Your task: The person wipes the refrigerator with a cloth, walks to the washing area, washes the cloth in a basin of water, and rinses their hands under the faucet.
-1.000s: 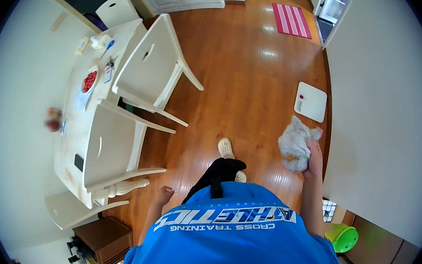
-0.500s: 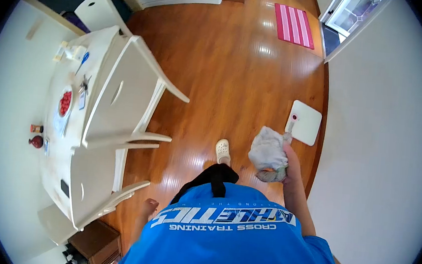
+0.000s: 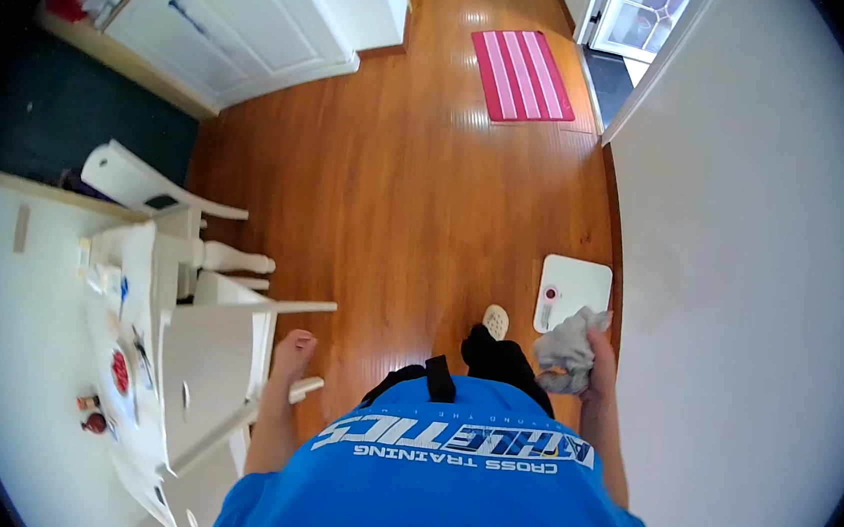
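My right hand [image 3: 602, 365] grips a crumpled grey-white cloth [image 3: 567, 345] on the right, with a small orange patch near its lower side. Its folds hide my fingertips. The cloth overlaps the near edge of a white bathroom scale [image 3: 578, 280] in view, which lies on the floor below. My left hand [image 3: 295, 355] hangs at my other side with its fingers curled in and nothing seen in them. Nearest to it is a white chair [image 3: 224, 347] by the table.
A white table [image 3: 114, 322] with a bowl of red fruit [image 3: 120, 372] stands along the left wall. Another chair [image 3: 148, 179] is at its far end. Ahead, a striped pink mat [image 3: 524, 77] lies on the wooden floor near a doorway [image 3: 614, 80]. A white wall [image 3: 731, 291] runs along my right.
I have moved forward along the floor; the table, chairs, scale and mat sit nearer or lower in view. The cloth stays in my right hand, and my left arm has swung forward.
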A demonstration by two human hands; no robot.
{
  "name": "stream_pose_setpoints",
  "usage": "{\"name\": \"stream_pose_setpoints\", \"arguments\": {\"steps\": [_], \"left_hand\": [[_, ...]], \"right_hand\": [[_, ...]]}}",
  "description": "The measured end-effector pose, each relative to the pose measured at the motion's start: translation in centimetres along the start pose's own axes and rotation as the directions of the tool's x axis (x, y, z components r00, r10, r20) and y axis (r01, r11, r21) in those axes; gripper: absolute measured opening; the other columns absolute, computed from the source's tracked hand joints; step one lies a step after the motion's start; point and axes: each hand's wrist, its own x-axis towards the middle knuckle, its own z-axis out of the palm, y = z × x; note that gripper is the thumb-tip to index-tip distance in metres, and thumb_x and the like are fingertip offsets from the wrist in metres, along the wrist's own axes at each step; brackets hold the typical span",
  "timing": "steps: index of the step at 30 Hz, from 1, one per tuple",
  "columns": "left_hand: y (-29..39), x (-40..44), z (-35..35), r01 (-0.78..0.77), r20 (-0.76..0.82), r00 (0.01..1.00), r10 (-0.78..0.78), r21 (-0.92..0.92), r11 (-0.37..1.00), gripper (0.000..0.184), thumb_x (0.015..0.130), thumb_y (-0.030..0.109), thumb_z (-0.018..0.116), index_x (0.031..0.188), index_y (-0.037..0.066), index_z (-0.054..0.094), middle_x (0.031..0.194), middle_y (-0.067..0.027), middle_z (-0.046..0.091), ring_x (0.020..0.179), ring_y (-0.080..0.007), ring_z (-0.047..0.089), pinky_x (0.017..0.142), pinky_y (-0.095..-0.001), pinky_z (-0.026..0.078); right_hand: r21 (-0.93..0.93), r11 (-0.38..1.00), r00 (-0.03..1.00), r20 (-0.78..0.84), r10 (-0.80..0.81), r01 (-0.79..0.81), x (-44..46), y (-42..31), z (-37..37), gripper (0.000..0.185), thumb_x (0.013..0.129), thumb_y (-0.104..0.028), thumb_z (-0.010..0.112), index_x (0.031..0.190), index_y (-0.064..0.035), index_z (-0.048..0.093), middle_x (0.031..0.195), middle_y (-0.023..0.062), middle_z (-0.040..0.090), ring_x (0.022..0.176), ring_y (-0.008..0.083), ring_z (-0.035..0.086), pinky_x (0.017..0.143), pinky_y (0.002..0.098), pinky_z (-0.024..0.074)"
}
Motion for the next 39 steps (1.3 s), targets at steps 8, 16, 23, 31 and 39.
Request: {"name": "stream_pose_setpoints", "arguments": {"steps": [8,16,23,31,39], "left_hand": [[3.4,6.0,5.0,0.09,0.227,0.97,-0.087,-0.004,0.996,0.025,0.074,0.025,0.063,0.086,0.004,0.058,0.079,-0.009,0.062,0.073,-0.0178,0.059,0.065,-0.0289,0.047],[0.5,16.0,7.0,0.418,0.333,0.815,-0.474,0.228,0.879,0.019,0.075,0.022,0.061,0.076,0.003,0.058,0.063,-0.0092,0.059,0.058,-0.0197,0.057,0.052,-0.0308,0.045],[15.9,36.4,3.7,0.198,0.215,0.958,-0.187,-0.031,0.98,0.017,0.078,0.015,0.055,0.064,0.006,0.055,0.052,-0.0031,0.051,0.046,-0.0136,0.049,0.041,-0.0259,0.037],[34.0,56.7,5.3,-0.064,0.159,0.984,0.074,-0.067,0.996,0.021,0.077,0.019,0.06,0.089,0.003,0.056,0.079,-0.0059,0.059,0.071,-0.0131,0.055,0.065,-0.028,0.046],[38.1,64.7,11.7,0.104,0.372,0.921,-0.119,0.06,0.993,0.018,0.076,0.019,0.06,0.085,0.003,0.059,0.078,-0.0082,0.06,0.07,-0.0161,0.056,0.062,-0.0296,0.046]], "right_hand": [[0.003,0.973,0.973,0.017,-0.23,0.23,12.0,-12.3,9.9,0.038,0.083,-0.018,0.051,0.117,-0.0025,0.042,0.106,0.0105,0.054,0.091,0.0204,0.056,0.076,0.0326,0.0475],[-0.154,0.975,0.981,0.133,-0.14,0.16,25.8,-16.6,19.1,0.039,0.083,-0.017,0.052,0.117,-0.0015,0.041,0.104,0.0108,0.054,0.091,0.0201,0.056,0.077,0.0337,0.0474],[-0.11,0.99,0.994,-0.059,-0.097,0.09,35.0,-20.6,25.7,0.035,0.082,-0.016,0.053,0.113,-0.0028,0.044,0.1,0.0106,0.056,0.087,0.0206,0.058,0.075,0.0335,0.0478],[-0.082,0.994,0.987,-0.135,-0.087,0.076,44.9,-26.4,30.0,0.033,0.082,-0.017,0.054,0.11,-0.0028,0.046,0.096,0.0099,0.057,0.081,0.0194,0.059,0.069,0.0327,0.0493],[-0.026,0.991,0.989,-0.063,-0.136,0.135,62.6,-35.2,32.7,0.032,0.081,-0.017,0.057,0.108,-0.0037,0.048,0.089,0.0077,0.058,0.076,0.0152,0.059,0.065,0.0293,0.0488]]}}
